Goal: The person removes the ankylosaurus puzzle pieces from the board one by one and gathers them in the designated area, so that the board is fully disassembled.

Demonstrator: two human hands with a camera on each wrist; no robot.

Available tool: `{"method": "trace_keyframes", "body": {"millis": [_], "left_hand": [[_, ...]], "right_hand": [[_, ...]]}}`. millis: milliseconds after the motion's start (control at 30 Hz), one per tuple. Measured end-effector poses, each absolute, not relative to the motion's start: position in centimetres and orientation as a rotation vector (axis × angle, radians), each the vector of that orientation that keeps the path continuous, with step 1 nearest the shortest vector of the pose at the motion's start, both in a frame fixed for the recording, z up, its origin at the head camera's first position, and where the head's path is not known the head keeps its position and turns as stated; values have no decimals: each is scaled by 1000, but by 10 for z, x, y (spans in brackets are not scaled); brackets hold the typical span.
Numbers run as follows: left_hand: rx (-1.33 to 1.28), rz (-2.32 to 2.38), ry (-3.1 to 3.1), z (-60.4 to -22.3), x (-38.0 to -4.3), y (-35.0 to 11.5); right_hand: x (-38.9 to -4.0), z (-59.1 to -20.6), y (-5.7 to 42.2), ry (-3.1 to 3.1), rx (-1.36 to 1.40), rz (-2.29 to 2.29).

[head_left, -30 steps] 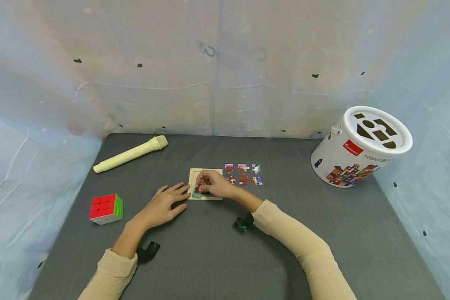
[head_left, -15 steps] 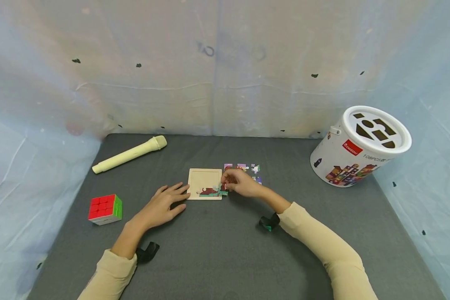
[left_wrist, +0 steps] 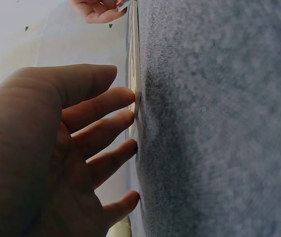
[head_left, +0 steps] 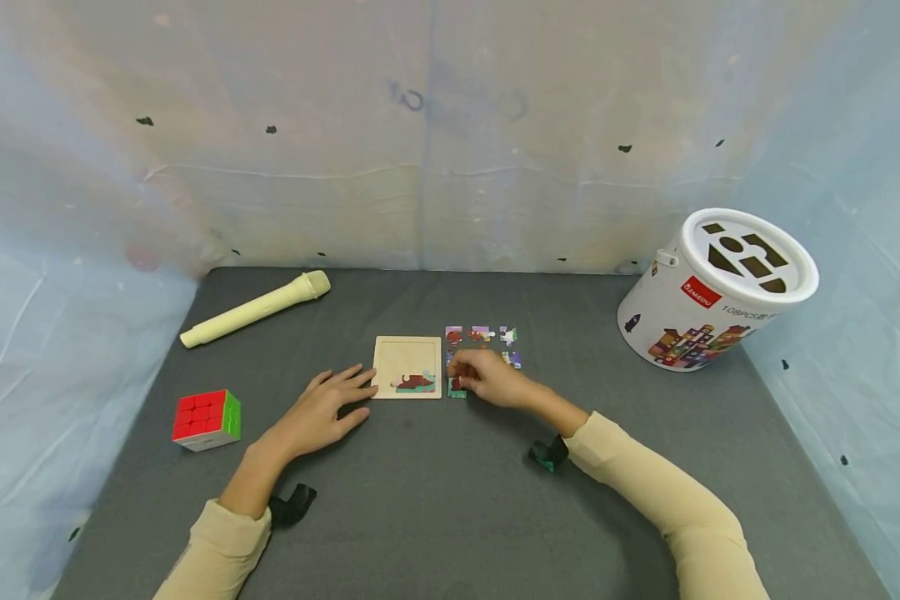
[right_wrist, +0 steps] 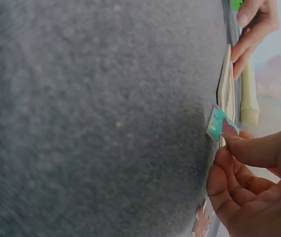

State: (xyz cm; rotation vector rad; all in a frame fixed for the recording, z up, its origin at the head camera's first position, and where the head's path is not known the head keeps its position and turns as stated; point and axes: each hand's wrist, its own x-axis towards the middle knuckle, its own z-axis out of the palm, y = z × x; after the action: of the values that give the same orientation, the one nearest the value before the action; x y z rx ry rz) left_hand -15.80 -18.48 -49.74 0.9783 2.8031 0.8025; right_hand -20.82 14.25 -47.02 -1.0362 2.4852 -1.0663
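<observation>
A square wooden puzzle board [head_left: 405, 354] lies on the dark cloth, with joined dark red and teal pieces [head_left: 416, 383] in its lower right part. My left hand [head_left: 322, 414] has its fingers spread and extended, fingertips at the board's left edge. Just beyond the right edge, my right hand [head_left: 491, 379] pinches a teal and dark red puzzle piece [right_wrist: 222, 122] between thumb and fingers. In the right wrist view that piece is tilted beside the board. Several loose puzzle pieces [head_left: 482, 333] lie in rows behind the right hand, which partly hides them.
A red, green and white puzzle cube [head_left: 207, 419] sits at the left. Farther back lies a pale yellow toy microphone [head_left: 258, 309]. At the back right stands a white bucket [head_left: 708, 304] with shaped holes in its lid. Plastic sheeting [head_left: 330, 208] rises behind the table.
My right hand has moved right, from over the board to beside it, bringing the pinched puzzle piece off the board's lower right corner. The left hand stays at the board's edge.
</observation>
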Motion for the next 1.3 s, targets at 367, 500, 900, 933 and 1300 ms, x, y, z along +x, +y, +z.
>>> {"method": "trace_keyframes", "body": {"millis": [367,500,900,933,1300], "left_hand": [[967,808,2801,-497,-157,-185],[955,803,2798,-497,-157,-184],[957,805,2801,-496,-157,-185],[956,806,2799,-496,-157,-185],[977,817,2809,-497,-156,-185]], "right_hand": [[-198,-473,138,2699,-1094,-814],[-196,-474,138,2757,-1095,-781],[-193,-479,141,2825,-1141,-727],[-192,-479,141,2827,-1140,-728],[-192,-483,141,2851,-1107,-734]]}}
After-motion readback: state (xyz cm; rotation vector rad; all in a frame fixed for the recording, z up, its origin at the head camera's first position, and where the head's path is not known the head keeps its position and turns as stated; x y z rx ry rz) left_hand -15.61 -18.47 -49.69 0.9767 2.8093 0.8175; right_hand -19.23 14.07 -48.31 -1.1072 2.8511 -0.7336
